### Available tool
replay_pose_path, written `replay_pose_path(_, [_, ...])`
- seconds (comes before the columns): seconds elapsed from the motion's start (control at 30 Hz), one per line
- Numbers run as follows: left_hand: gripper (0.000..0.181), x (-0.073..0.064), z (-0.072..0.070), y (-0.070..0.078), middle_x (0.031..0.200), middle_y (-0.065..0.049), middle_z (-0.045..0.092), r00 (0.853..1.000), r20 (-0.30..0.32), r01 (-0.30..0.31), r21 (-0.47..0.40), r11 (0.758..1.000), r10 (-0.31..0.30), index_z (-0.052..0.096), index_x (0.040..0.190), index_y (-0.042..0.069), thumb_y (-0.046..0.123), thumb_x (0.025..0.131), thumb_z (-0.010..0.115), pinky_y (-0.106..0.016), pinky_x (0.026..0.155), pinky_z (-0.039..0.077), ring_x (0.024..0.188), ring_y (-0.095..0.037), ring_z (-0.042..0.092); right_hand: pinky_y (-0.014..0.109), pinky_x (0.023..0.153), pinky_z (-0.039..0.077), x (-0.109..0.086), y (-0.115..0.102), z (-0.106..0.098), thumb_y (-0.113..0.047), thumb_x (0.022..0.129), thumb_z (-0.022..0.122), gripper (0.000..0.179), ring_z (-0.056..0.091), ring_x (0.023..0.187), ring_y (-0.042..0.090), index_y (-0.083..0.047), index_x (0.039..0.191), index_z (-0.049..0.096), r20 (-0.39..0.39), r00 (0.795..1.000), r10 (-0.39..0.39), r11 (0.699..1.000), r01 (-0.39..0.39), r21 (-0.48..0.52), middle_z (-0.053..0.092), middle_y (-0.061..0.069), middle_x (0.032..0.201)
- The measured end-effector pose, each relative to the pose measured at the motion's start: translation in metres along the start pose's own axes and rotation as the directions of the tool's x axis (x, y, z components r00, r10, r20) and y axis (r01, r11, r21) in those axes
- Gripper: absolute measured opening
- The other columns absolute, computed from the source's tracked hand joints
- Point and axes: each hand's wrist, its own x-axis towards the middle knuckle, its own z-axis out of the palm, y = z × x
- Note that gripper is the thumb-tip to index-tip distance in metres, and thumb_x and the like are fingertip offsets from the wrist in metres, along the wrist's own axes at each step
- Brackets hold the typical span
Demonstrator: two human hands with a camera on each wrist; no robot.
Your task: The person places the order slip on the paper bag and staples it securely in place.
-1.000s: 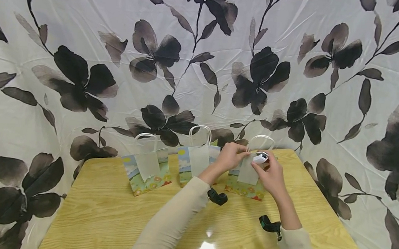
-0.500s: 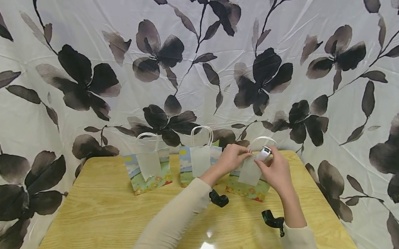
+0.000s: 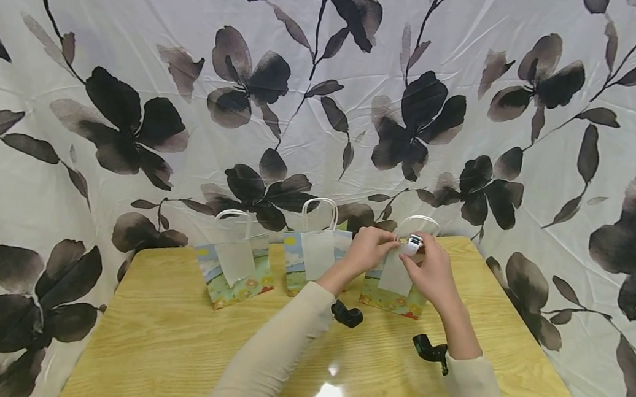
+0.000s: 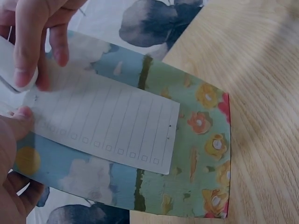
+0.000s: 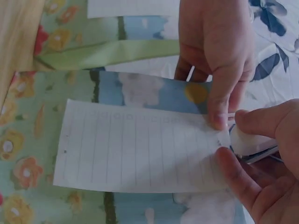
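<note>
In the head view, my left hand (image 3: 371, 250) pinches the top edge of the rightmost paper bag (image 3: 388, 300). The left wrist view has its thumb on a lined white sheet (image 4: 107, 122) and its fingers behind the bag. My right hand (image 3: 434, 273) grips a small white stapler (image 3: 413, 246) by thumb and fingers, at the sheet's top edge. Close up in the right wrist view, the stapler (image 5: 252, 142) sits against that edge, beside my left thumb. Its jaws are partly hidden by fingers. The sheet lies flat over the bag's cloud-and-flower print.
Two similar bags, the middle bag (image 3: 290, 276) and the left bag (image 3: 260, 274), stand alongside with white sheets on their fronts. White handles rise from all three. A floral cloth (image 3: 322, 131) hangs behind the wooden table (image 3: 174, 348). Black wrist cameras (image 3: 347, 314) stick out from both wrists.
The stapler has turned from a slanted to a more upright pose in my right hand, and has shifted slightly since. My left hand keeps its hold on the bag's top edge.
</note>
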Motion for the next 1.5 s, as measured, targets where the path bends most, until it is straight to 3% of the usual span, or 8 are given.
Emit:
replay_pose_path(0.23, [0.022,0.001,0.001,-0.002,0.104,0.001,0.072,1.000,0.017,-0.001,-0.024,1.000,0.002,0.077,0.108,0.012,0.025,0.093,0.067,-0.017,0.065,0.045,0.080,-0.003,0.060,0.040,0.065,0.051,0.006,0.004,0.000,-0.004,0.083,0.076,0.038,0.062,0.077,0.027,0.004,0.114,0.055,0.095,0.994,0.058,0.994,-0.049,-0.093,0.062,0.015,0.090])
replay_pose_path(0.47, [0.024,-0.001,0.001,-0.003,0.108,0.001,0.071,1.000,0.015,0.016,-0.021,1.000,-0.015,0.076,0.110,0.014,0.026,0.092,0.067,-0.018,0.070,0.049,0.095,-0.007,0.065,0.043,0.059,0.045,0.012,0.006,-0.009,-0.013,0.088,0.073,0.039,0.059,0.071,0.029,0.004,0.117,0.052,0.188,0.977,0.103,0.984,-0.073,-0.161,0.063,0.018,0.090])
replay_pose_path(0.6, [0.024,-0.001,0.002,-0.002,0.109,0.000,0.071,1.000,0.023,0.018,-0.028,0.999,-0.018,0.076,0.111,0.014,0.027,0.092,0.067,-0.017,0.072,0.049,0.098,-0.009,0.065,0.043,0.061,0.043,0.014,0.009,-0.011,-0.012,0.090,0.071,0.038,0.055,0.072,0.030,0.005,0.117,0.051,0.231,0.966,0.117,0.989,-0.091,-0.120,0.063,0.021,0.094])
replay_pose_path(0.73, [0.024,-0.001,0.003,-0.002,0.108,0.000,0.071,1.000,0.017,0.017,-0.030,0.999,-0.016,0.076,0.110,0.014,0.026,0.092,0.067,-0.017,0.070,0.048,0.096,-0.008,0.065,0.046,0.070,0.047,0.014,0.013,-0.009,-0.008,0.092,0.067,0.037,0.058,0.085,0.035,0.008,0.119,0.047,0.255,0.959,0.125,0.992,-0.124,-0.022,0.061,0.027,0.104])
replay_pose_path(0.8, [0.023,-0.001,0.002,-0.002,0.107,0.001,0.071,1.000,0.015,0.020,-0.027,0.999,-0.019,0.076,0.110,0.014,0.026,0.092,0.067,-0.017,0.069,0.048,0.095,-0.008,0.065,0.046,0.074,0.049,0.014,0.015,-0.007,-0.007,0.093,0.066,0.037,0.058,0.093,0.035,0.009,0.121,0.047,0.258,0.958,0.128,0.990,-0.139,0.024,0.060,0.028,0.110])
replay_pose_path(0.93, [0.024,-0.001,0.001,-0.002,0.107,0.002,0.071,0.999,0.021,0.031,-0.028,0.999,-0.031,0.076,0.110,0.015,0.027,0.092,0.067,-0.017,0.069,0.048,0.094,-0.007,0.065,0.040,0.068,0.050,0.013,0.019,-0.004,-0.006,0.093,0.066,0.034,0.059,0.085,0.032,0.008,0.120,0.050,0.242,0.961,0.133,0.984,-0.157,0.084,0.062,0.026,0.105])
replay_pose_path(1.2, [0.024,-0.001,-0.001,-0.003,0.104,0.000,0.072,0.999,0.005,0.036,-0.025,0.999,-0.036,0.076,0.110,0.013,0.026,0.092,0.067,-0.018,0.063,0.045,0.078,-0.003,0.059,0.033,0.060,0.044,0.013,0.027,0.002,-0.008,0.092,0.068,0.030,0.051,0.071,0.023,0.004,0.115,0.052,0.183,0.982,0.052,0.994,-0.069,0.087,0.063,0.021,0.095])
replay_pose_path(1.5, [0.022,-0.004,0.000,-0.002,0.105,0.002,0.072,0.999,0.022,0.025,-0.021,0.999,-0.024,0.077,0.108,0.016,0.026,0.092,0.066,-0.017,0.065,0.046,0.087,-0.003,0.063,0.023,0.047,0.041,0.008,0.032,0.009,-0.004,0.085,0.076,0.032,0.050,0.056,0.014,0.006,0.107,0.055,0.072,0.997,0.003,0.995,-0.011,0.104,0.063,0.015,0.081])
